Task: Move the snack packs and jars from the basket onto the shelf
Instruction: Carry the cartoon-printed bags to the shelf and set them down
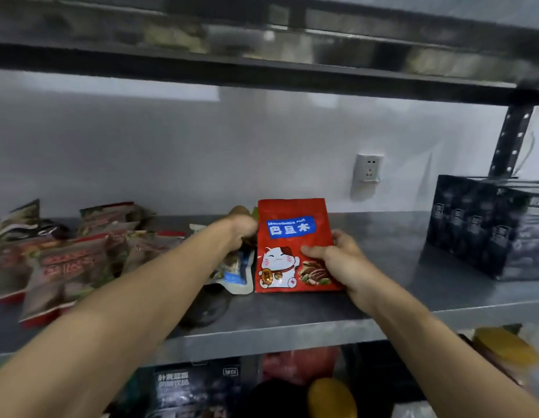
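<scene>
The shelf (398,300) bears packs (63,263) well left of the grip, likely grouped by kind. The red pouch (288,245) stands on it, right hand (337,260) pinching its lower right corner upright. Left hand (241,229) closes on something hidden behind the pouch; what, I cannot tell

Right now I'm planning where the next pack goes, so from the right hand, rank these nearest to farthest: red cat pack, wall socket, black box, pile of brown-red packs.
1. Red cat pack: held in the right hand, standing on the shelf.
2. Wall socket: on the wall, above and behind.
3. Black box: far right of the shelf.
4. Pile of brown-red packs: far left.
</scene>
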Action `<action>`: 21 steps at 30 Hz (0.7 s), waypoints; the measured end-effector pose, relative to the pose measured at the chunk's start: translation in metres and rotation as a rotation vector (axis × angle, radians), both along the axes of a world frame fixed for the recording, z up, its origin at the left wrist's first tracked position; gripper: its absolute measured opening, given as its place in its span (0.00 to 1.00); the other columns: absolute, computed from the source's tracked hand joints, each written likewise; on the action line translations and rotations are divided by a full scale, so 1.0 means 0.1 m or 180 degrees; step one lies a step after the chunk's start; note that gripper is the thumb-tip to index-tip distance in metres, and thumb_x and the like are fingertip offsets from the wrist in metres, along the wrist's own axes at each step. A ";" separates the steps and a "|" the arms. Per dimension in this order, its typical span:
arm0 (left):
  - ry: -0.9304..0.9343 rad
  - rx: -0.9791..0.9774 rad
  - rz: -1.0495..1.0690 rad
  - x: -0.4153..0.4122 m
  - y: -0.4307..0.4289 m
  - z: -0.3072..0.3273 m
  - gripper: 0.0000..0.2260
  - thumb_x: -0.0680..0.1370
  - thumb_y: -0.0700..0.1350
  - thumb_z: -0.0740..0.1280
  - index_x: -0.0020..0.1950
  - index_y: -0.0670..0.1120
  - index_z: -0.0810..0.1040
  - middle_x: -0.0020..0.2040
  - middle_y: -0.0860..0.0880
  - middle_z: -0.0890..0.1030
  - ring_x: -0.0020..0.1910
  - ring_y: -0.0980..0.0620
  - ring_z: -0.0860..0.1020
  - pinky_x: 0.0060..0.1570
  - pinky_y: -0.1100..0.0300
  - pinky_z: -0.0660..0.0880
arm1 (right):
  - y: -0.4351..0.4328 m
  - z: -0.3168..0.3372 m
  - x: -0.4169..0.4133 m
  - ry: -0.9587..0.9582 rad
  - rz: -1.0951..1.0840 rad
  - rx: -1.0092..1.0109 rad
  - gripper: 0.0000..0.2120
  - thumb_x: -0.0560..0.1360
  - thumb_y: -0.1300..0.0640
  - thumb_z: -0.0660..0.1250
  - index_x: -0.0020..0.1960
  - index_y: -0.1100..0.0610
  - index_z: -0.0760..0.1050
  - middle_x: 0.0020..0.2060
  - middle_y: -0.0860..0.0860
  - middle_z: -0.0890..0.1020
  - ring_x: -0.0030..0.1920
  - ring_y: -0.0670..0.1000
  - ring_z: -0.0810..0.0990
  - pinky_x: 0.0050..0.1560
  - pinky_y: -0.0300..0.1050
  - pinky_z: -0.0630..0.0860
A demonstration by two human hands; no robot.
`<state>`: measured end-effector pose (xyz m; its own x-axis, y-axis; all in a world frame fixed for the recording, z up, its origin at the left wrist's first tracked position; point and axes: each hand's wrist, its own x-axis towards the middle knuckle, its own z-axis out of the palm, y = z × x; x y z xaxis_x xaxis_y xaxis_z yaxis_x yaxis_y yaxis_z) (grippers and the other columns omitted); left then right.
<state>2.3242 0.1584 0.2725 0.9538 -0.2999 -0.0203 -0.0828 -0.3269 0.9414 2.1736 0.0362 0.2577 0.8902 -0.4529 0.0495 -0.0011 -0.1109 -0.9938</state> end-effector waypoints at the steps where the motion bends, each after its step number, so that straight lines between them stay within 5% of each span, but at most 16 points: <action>1: 0.0000 -0.0078 0.0047 0.03 0.00 0.01 0.04 0.76 0.37 0.69 0.48 0.38 0.75 0.42 0.39 0.80 0.36 0.46 0.79 0.35 0.55 0.77 | -0.01 -0.02 0.05 0.0057 0.0021 -0.0052 0.12 0.73 0.60 0.73 0.51 0.51 0.72 0.46 0.52 0.85 0.44 0.53 0.85 0.52 0.51 0.81; 6: -0.0227 -0.0026 0.0432 0.08 0.11 0.06 0.10 0.77 0.30 0.63 0.39 0.43 0.72 0.38 0.42 0.75 0.35 0.47 0.75 0.39 0.55 0.76 | -0.04 -0.01 0.16 0.0138 0.0222 -0.0468 0.10 0.73 0.60 0.74 0.46 0.52 0.73 0.45 0.51 0.84 0.44 0.51 0.84 0.52 0.47 0.79; 8: -0.0380 0.0130 0.0425 0.05 0.14 0.04 0.06 0.77 0.32 0.64 0.49 0.42 0.76 0.48 0.39 0.79 0.44 0.44 0.80 0.48 0.51 0.79 | -0.01 -0.01 0.18 0.0151 0.0318 -0.0722 0.09 0.72 0.58 0.74 0.45 0.51 0.74 0.47 0.50 0.84 0.46 0.50 0.83 0.52 0.45 0.78; 10: -0.0531 0.0351 0.0409 0.02 0.17 0.02 0.12 0.77 0.35 0.64 0.60 0.44 0.76 0.57 0.39 0.80 0.54 0.43 0.79 0.56 0.49 0.78 | 0.01 -0.03 0.19 0.0284 0.0333 -0.1174 0.08 0.72 0.53 0.75 0.46 0.51 0.77 0.47 0.49 0.84 0.46 0.49 0.82 0.50 0.43 0.77; 14: -0.1512 0.1078 0.0148 -0.15 0.28 0.10 0.18 0.80 0.45 0.65 0.70 0.48 0.70 0.69 0.45 0.73 0.66 0.46 0.73 0.58 0.58 0.72 | -0.03 -0.04 0.20 0.0619 -0.0016 -0.2565 0.21 0.72 0.39 0.70 0.56 0.53 0.79 0.52 0.51 0.82 0.53 0.54 0.79 0.55 0.46 0.75; 18: -0.2602 0.2257 0.0115 -0.37 0.41 0.17 0.29 0.79 0.59 0.62 0.77 0.54 0.58 0.78 0.48 0.59 0.76 0.44 0.58 0.73 0.47 0.60 | 0.00 0.03 0.09 0.0317 -0.0156 -0.3801 0.36 0.73 0.30 0.60 0.74 0.48 0.62 0.72 0.56 0.67 0.73 0.58 0.62 0.71 0.57 0.60; 21: -0.2862 0.2767 0.0290 -0.55 0.51 0.16 0.32 0.78 0.65 0.57 0.78 0.59 0.49 0.80 0.49 0.48 0.78 0.43 0.47 0.75 0.40 0.49 | 0.08 0.10 0.01 0.0214 0.0101 -0.4321 0.43 0.73 0.28 0.58 0.79 0.47 0.48 0.79 0.56 0.48 0.78 0.58 0.46 0.75 0.62 0.46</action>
<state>2.2695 0.2093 0.2882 0.7493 -0.4460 0.4896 -0.5274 -0.8489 0.0338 2.1741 0.0441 0.2675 0.9176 -0.0619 0.3926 -0.0240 -0.9946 -0.1006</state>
